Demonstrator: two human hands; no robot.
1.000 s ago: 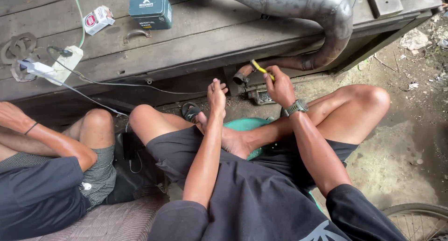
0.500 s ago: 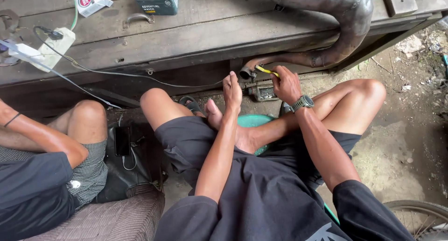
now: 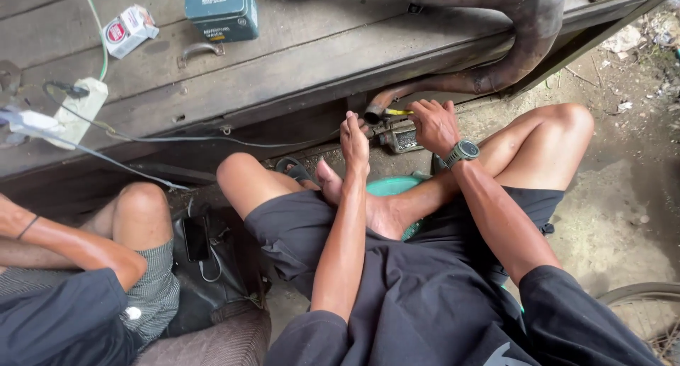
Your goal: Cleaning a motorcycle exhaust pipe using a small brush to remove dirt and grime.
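Left hand (image 3: 354, 136) steadies pipe end (image 3: 375, 113); right hand (image 3: 433, 125) holds yellow tool (image 3: 398, 112).

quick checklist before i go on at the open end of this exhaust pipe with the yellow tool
1. Right hand grips the yellow tool: ok.
2. Tool tip at the pipe's open end: ok, it points there; actual contact cannot tell.
3. Left hand steadies the pipe end: cannot tell, fingertips are beside it.
4. Exhaust pipe supported on the wooden bench: ok.
5. Small metal part under the hands stays clear: cannot tell, partly hidden.
6. Bare foot close below the work: not ok.
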